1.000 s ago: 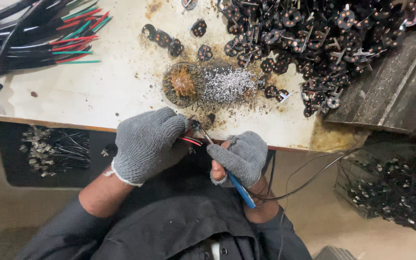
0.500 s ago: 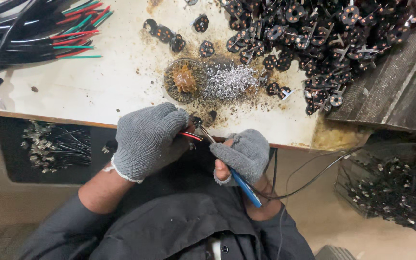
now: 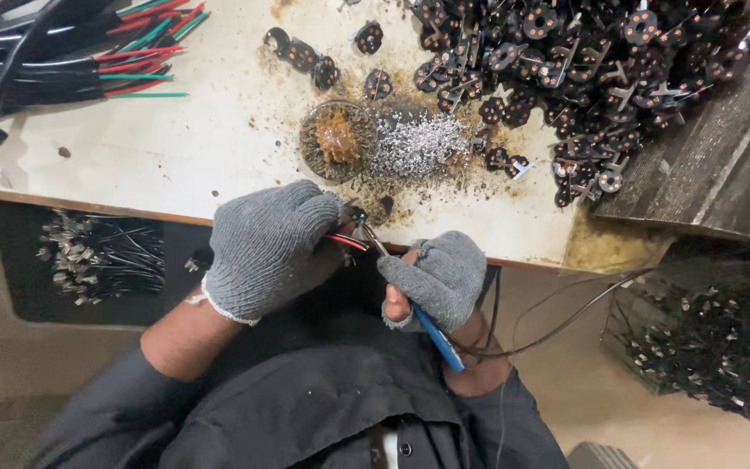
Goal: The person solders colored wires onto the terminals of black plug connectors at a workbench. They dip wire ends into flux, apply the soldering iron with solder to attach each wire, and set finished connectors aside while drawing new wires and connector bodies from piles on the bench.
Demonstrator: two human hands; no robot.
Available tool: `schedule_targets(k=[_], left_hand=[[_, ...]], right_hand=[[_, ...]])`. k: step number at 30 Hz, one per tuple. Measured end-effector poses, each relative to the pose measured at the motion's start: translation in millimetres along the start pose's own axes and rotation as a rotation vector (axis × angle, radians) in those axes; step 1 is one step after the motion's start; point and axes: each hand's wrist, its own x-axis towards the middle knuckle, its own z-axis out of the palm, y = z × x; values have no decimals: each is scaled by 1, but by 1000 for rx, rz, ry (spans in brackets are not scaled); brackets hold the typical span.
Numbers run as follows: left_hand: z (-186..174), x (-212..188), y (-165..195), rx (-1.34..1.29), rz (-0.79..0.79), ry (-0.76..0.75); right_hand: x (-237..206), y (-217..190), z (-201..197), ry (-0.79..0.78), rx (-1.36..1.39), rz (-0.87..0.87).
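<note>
No packages, labels, signs or screens show anywhere on or around the workbench.

The gloved left hand (image 3: 273,246) covered most of the small black part (image 3: 358,214) and the start of the red wire (image 3: 345,241). The right hand (image 3: 438,278) hid the middle of the blue-handled iron (image 3: 438,340). The top edge cut off the pile of black parts (image 3: 583,61) and the wire bundle (image 3: 62,52).

A single head-worn camera looks steeply down from close above, facing the desk (image 3: 175,148) across its near edge, with the person's lap and floor filling the lower half.
</note>
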Motion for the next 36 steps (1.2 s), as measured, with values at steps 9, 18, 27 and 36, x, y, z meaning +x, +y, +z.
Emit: schedule_targets(k=[9, 18, 27, 36], left_hand=[[1, 0, -2, -10, 1, -12], [0, 0, -1, -12, -11, -14], [-1, 0, -1, -42, -4, 0], [0, -1, -1, -22, 1, -6]], right_hand=[[-2, -1, -1, 6, 28, 39], [-4, -2, 4, 115, 50, 64], [-8, -6, 8, 164, 29, 199], [-8, -7, 5, 104, -4, 187]])
